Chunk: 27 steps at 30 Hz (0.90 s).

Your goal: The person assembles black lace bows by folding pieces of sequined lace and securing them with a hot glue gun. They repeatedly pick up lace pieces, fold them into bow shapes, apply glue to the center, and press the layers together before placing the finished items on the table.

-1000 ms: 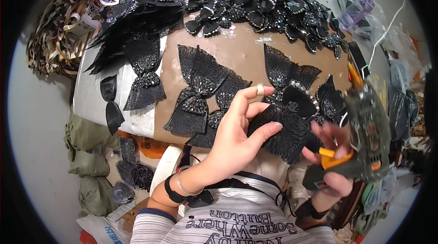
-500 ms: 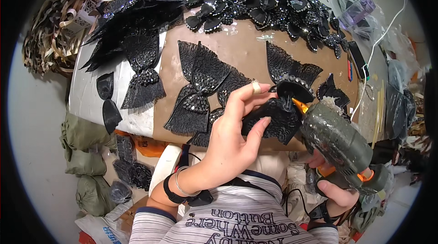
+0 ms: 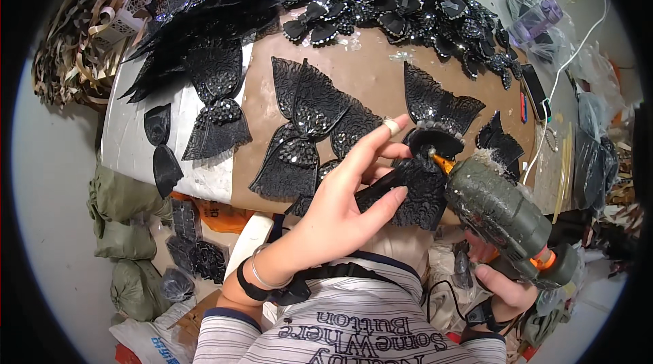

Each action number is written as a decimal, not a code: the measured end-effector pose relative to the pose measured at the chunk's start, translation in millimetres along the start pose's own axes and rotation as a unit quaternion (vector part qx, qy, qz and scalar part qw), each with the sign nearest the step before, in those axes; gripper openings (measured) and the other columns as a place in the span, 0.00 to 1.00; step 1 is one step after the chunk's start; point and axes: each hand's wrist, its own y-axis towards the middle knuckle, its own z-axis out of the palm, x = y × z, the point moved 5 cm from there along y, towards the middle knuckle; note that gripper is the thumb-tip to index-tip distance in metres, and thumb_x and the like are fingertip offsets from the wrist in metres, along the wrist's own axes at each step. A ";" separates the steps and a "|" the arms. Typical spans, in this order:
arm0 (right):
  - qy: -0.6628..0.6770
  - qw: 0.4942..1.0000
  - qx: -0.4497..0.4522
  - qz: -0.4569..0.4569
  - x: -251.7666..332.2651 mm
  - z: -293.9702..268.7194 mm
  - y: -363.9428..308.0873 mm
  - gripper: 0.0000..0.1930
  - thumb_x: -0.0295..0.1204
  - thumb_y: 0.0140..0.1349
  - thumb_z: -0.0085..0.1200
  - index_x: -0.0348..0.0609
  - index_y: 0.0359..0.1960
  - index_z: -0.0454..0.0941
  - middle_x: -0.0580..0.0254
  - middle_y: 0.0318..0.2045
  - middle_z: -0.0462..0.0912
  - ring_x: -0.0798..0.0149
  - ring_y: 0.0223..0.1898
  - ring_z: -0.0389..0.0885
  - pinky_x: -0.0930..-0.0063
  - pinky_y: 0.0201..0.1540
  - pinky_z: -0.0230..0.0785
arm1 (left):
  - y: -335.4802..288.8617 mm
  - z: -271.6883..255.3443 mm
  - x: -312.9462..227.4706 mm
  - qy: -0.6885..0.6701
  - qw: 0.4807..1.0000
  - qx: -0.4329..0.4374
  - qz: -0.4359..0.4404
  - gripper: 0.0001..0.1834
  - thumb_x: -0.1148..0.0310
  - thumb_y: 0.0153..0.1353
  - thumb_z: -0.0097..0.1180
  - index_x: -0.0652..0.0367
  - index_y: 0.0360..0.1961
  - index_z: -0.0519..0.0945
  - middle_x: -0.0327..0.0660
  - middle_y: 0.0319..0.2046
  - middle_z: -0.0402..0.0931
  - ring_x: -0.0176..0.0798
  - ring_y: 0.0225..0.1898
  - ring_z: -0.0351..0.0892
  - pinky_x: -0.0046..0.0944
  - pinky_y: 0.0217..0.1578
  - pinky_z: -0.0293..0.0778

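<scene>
Wrapped around the handle of a dark green glue gun (image 3: 500,204) is my right hand (image 3: 505,288), low on the right. The gun's orange-gold nozzle (image 3: 443,162) meets the middle of a black lace bow (image 3: 418,190) at the table's near edge. My left hand (image 3: 350,190) grips that bow from its left side, thumb on the near lace and fingers partly hidden behind it. A row of beads edges the bow's dark middle. Another black lace bow (image 3: 299,112) with beaded parts lies on the brown board (image 3: 262,85) left of my hand.
A heap of small beaded black bows (image 3: 381,3) covers the far side. Stacked lace pieces (image 3: 211,3) are at far left, with plain black pieces (image 3: 163,167) nearer. A white cord (image 3: 571,51), a purple bottle (image 3: 536,20) and plastic bags stand right. Green sacks (image 3: 129,207) sit below left.
The bow's near lace has swung lower, and its middle faces up more. My left hand has tilted a little with it. The nozzle stays at the middle, the gun shifted slightly left.
</scene>
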 end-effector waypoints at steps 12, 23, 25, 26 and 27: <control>0.020 0.999 0.011 0.042 16.3 -5.2 13.5 0.26 0.18 0.44 0.62 0.32 0.49 0.73 0.56 0.34 0.82 0.63 0.36 0.82 0.71 0.37 0.75 | 5.2 2.5 26.5 -0.366 0.919 0.101 -0.104 0.37 0.81 0.57 0.54 0.64 0.67 0.53 0.50 0.62 0.62 0.40 0.61 0.65 0.39 0.61 0.61; 0.097 0.982 0.152 -0.063 25.1 -39.8 21.6 0.28 0.17 0.32 0.60 0.23 0.43 0.74 0.40 0.33 0.81 0.47 0.33 0.82 0.61 0.36 0.77 | -0.5 -10.5 16.8 -0.051 0.997 -0.057 0.032 0.27 0.77 0.54 0.63 0.63 0.56 0.68 0.41 0.47 0.76 0.36 0.50 0.77 0.37 0.54 0.70; 0.105 0.968 0.208 -0.093 21.1 -54.7 7.7 0.26 0.17 0.32 0.60 0.25 0.41 0.74 0.39 0.32 0.80 0.45 0.33 0.82 0.61 0.35 0.78 | 9.8 -10.8 11.2 -0.080 0.995 -0.038 0.037 0.24 0.76 0.55 0.63 0.63 0.53 0.71 0.40 0.46 0.77 0.34 0.50 0.76 0.36 0.54 0.70; 0.131 0.961 0.223 -0.096 17.8 -57.2 5.7 0.25 0.18 0.32 0.60 0.26 0.40 0.75 0.38 0.32 0.80 0.44 0.33 0.81 0.61 0.34 0.78 | 8.1 -13.0 6.1 -0.082 0.994 -0.051 0.055 0.20 0.76 0.57 0.62 0.62 0.51 0.73 0.39 0.46 0.77 0.32 0.48 0.76 0.35 0.52 0.71; 0.181 0.959 0.198 -0.086 12.6 -61.5 4.4 0.23 0.18 0.33 0.59 0.27 0.38 0.75 0.38 0.32 0.80 0.43 0.34 0.81 0.60 0.37 0.77 | 5.7 -14.9 1.6 -0.084 0.992 -0.065 0.072 0.17 0.76 0.58 0.60 0.62 0.49 0.75 0.38 0.47 0.78 0.30 0.46 0.77 0.33 0.50 0.72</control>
